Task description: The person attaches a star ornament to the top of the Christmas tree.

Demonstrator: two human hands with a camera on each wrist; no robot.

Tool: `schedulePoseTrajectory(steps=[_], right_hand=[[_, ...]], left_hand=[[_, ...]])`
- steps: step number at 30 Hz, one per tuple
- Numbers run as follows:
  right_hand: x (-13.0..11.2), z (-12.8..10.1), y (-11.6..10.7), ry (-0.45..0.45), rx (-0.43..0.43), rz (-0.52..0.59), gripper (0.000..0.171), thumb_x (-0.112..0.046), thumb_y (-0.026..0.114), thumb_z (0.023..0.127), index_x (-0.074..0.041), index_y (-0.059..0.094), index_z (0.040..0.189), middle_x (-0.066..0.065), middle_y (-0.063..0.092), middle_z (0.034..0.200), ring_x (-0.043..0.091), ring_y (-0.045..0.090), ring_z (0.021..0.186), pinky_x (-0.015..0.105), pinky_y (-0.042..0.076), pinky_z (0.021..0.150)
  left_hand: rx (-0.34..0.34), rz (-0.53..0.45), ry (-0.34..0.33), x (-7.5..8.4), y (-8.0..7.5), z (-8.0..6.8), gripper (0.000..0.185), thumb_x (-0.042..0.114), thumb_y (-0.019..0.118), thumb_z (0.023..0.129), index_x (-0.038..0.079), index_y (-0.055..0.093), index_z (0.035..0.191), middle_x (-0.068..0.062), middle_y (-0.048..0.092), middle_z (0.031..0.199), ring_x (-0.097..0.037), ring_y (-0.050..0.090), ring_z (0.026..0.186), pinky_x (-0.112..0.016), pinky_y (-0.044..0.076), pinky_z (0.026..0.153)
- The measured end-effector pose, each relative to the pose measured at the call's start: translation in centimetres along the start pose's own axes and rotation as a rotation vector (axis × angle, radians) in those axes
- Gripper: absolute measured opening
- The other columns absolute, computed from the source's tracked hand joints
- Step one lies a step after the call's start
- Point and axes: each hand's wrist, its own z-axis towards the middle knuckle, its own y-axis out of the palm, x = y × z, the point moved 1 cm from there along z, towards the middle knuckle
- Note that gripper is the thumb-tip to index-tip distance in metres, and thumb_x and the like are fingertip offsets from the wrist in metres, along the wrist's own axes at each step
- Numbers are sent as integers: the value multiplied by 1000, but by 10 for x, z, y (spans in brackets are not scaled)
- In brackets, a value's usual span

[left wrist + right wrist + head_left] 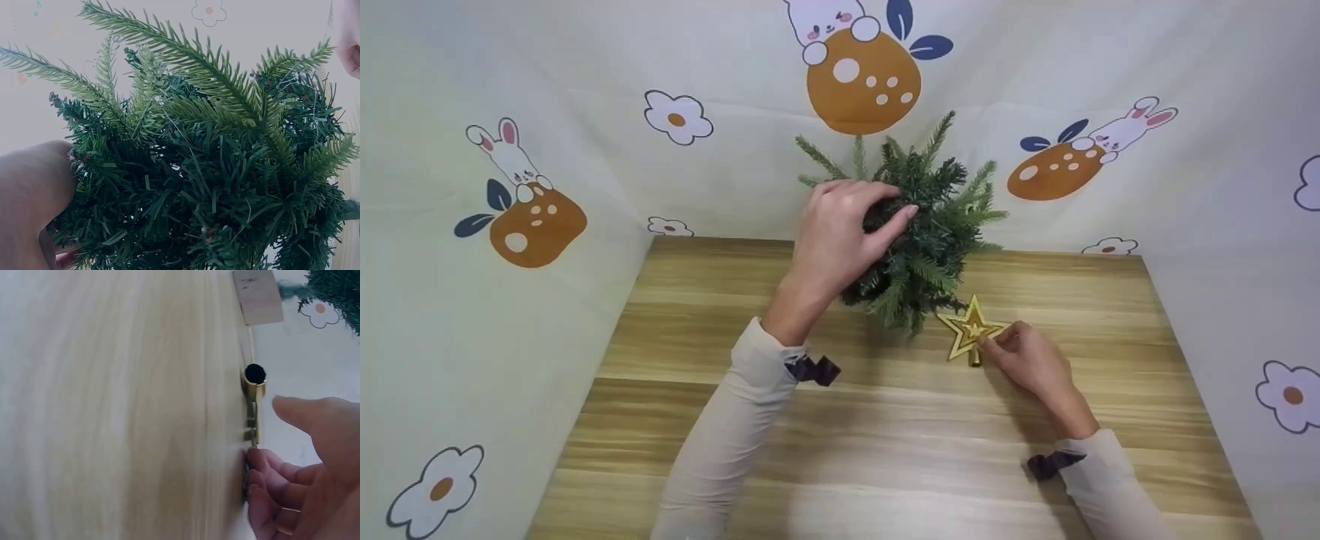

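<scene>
This looks like a small makeshift recording booth rather than a lived-in room. A wooden table (885,450) with pale, streaked grain stands enclosed on three sides by a hung cloth backdrop (510,337), creased where it meets the tabletop and printed with cartoon rabbits, orange mushrooms and white flowers. The cloth hides whatever room lies behind. The same cloth appears in both wrist views.

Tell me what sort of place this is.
Likely a small staged craft corner, not a lived-in room: a wooden table is walled in by a cartoon bunny-and-flower cloth, with only a small artificial fir tree and gold star topper on it.
</scene>
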Motion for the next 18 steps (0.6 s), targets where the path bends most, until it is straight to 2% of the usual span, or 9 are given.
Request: schedulePoseTrajectory(steps=[3,6,11,15,18], right_hand=[[-1,-3,1,9,-24,-10,56,-63,76,95,-9,72,105,12,82,100,23,73,80,36,52,63],[-3,-3,3,22,-33,-15,54,-64,77,94,-11,73,99,5,78,85,17,64,67,32,46,57],[-5,-2,6,33,-54,-7,50,-63,77,94,-19,65,73,-11,50,55,10,40,49,28,28,46],[-7,-1,5,22,-71,15,57,-57,79,95,-22,49,62,-14,34,50,7,29,47,25,20,45],[-7,-1,4,30,-73,26,54,-55,82,93,-21,50,65,-14,36,52,8,31,49,25,23,47]], left_hand=[[2,-4,-2,0,1,0,37,48,69,106,16,82,119,1,84,116,-20,78,112,-44,50,115],[1,-6,-5,0,0,0,37,48,69,105,16,82,120,1,84,116,-20,78,112,-43,50,115],[-1,-10,-7,0,1,0,37,48,69,105,16,82,119,1,84,116,-20,78,112,-43,50,115],[-4,-9,-9,0,1,0,37,48,69,105,16,82,120,1,84,117,-20,78,112,-43,50,115],[-3,-8,-9,0,1,0,38,49,69,105,16,82,119,1,84,117,-19,78,112,-43,50,115]])
